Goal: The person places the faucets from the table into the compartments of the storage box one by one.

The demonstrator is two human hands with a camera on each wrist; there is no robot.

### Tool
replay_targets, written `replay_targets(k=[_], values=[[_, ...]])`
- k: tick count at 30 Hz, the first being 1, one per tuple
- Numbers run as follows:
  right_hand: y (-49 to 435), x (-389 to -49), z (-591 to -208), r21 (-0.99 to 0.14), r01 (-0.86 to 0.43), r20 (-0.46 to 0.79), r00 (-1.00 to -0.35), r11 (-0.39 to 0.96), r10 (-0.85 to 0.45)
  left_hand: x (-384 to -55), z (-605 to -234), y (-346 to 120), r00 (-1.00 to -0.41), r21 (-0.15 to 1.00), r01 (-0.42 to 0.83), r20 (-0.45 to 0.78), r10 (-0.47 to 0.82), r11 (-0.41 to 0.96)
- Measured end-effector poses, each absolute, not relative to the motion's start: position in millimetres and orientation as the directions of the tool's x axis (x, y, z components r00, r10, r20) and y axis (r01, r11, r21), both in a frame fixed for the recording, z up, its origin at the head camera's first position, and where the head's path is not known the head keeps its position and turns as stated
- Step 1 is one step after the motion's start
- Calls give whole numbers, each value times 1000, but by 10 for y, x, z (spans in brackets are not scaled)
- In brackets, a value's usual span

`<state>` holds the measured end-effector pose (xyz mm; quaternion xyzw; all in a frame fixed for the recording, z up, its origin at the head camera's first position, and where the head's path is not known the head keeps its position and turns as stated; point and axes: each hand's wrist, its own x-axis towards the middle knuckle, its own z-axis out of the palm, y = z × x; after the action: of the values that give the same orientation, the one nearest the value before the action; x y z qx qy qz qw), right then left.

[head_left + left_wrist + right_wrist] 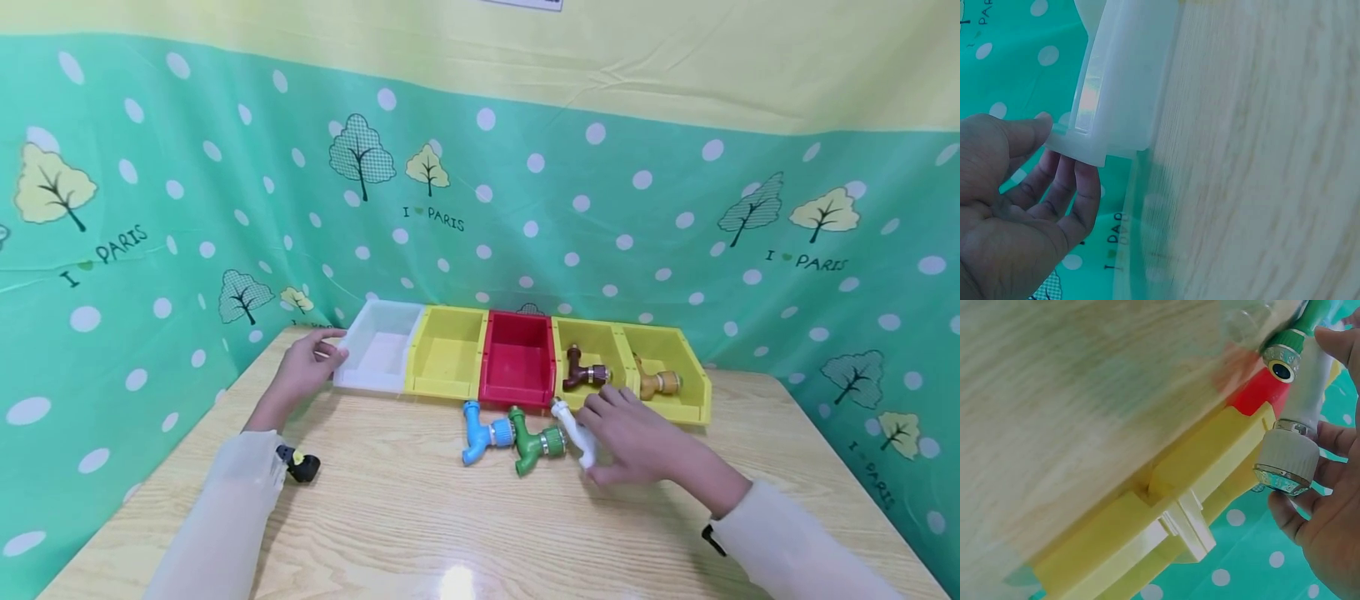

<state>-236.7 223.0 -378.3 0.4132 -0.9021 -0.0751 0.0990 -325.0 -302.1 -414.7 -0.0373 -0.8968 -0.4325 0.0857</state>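
My left hand [303, 367] pinches the rim of the translucent white bin [375, 385] at the left end of the row, thumb on one side and fingers on the other in the left wrist view. On the table, my right hand [633, 437] grips a white tap [573, 429]; its ribbed white knob [1288, 453] shows in the right wrist view. Left of it lie a green tap [532, 443] and a blue tap [477, 435], side by side. A dark brown tap [576, 371] and a tan-orange tap [656, 383] each sit in a yellow bin at the right.
Joined to the white bin are a yellow bin [446, 385], a red bin [517, 392] and two more yellow bins [678, 412] at the right. The row stands at the back of the wooden table [390, 517], before a green dotted curtain [540, 200].
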Motion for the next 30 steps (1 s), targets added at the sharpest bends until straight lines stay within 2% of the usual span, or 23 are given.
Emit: replay_targets(k=[4, 20, 24, 30], values=[[2187, -2398, -3726, 213, -716, 107, -660, 665, -744, -3244, -4142, -3019, -983, 770, 142, 186, -7, 622], [1874, -2697, -3498, 235, -710, 169, -643, 664, -747, -3251, -4130, -3006, -980, 759, 148, 197, -6, 634], [1772, -2766, -3466, 210, -711, 180, -646, 671, -741, -3253, -4124, -3002, -979, 756, 153, 205, -7, 636], [1631, -2880, -3443, 142, -690, 163, -691, 710, -704, -3240, -4125, -3012, -978, 755, 162, 210, 0, 635]])
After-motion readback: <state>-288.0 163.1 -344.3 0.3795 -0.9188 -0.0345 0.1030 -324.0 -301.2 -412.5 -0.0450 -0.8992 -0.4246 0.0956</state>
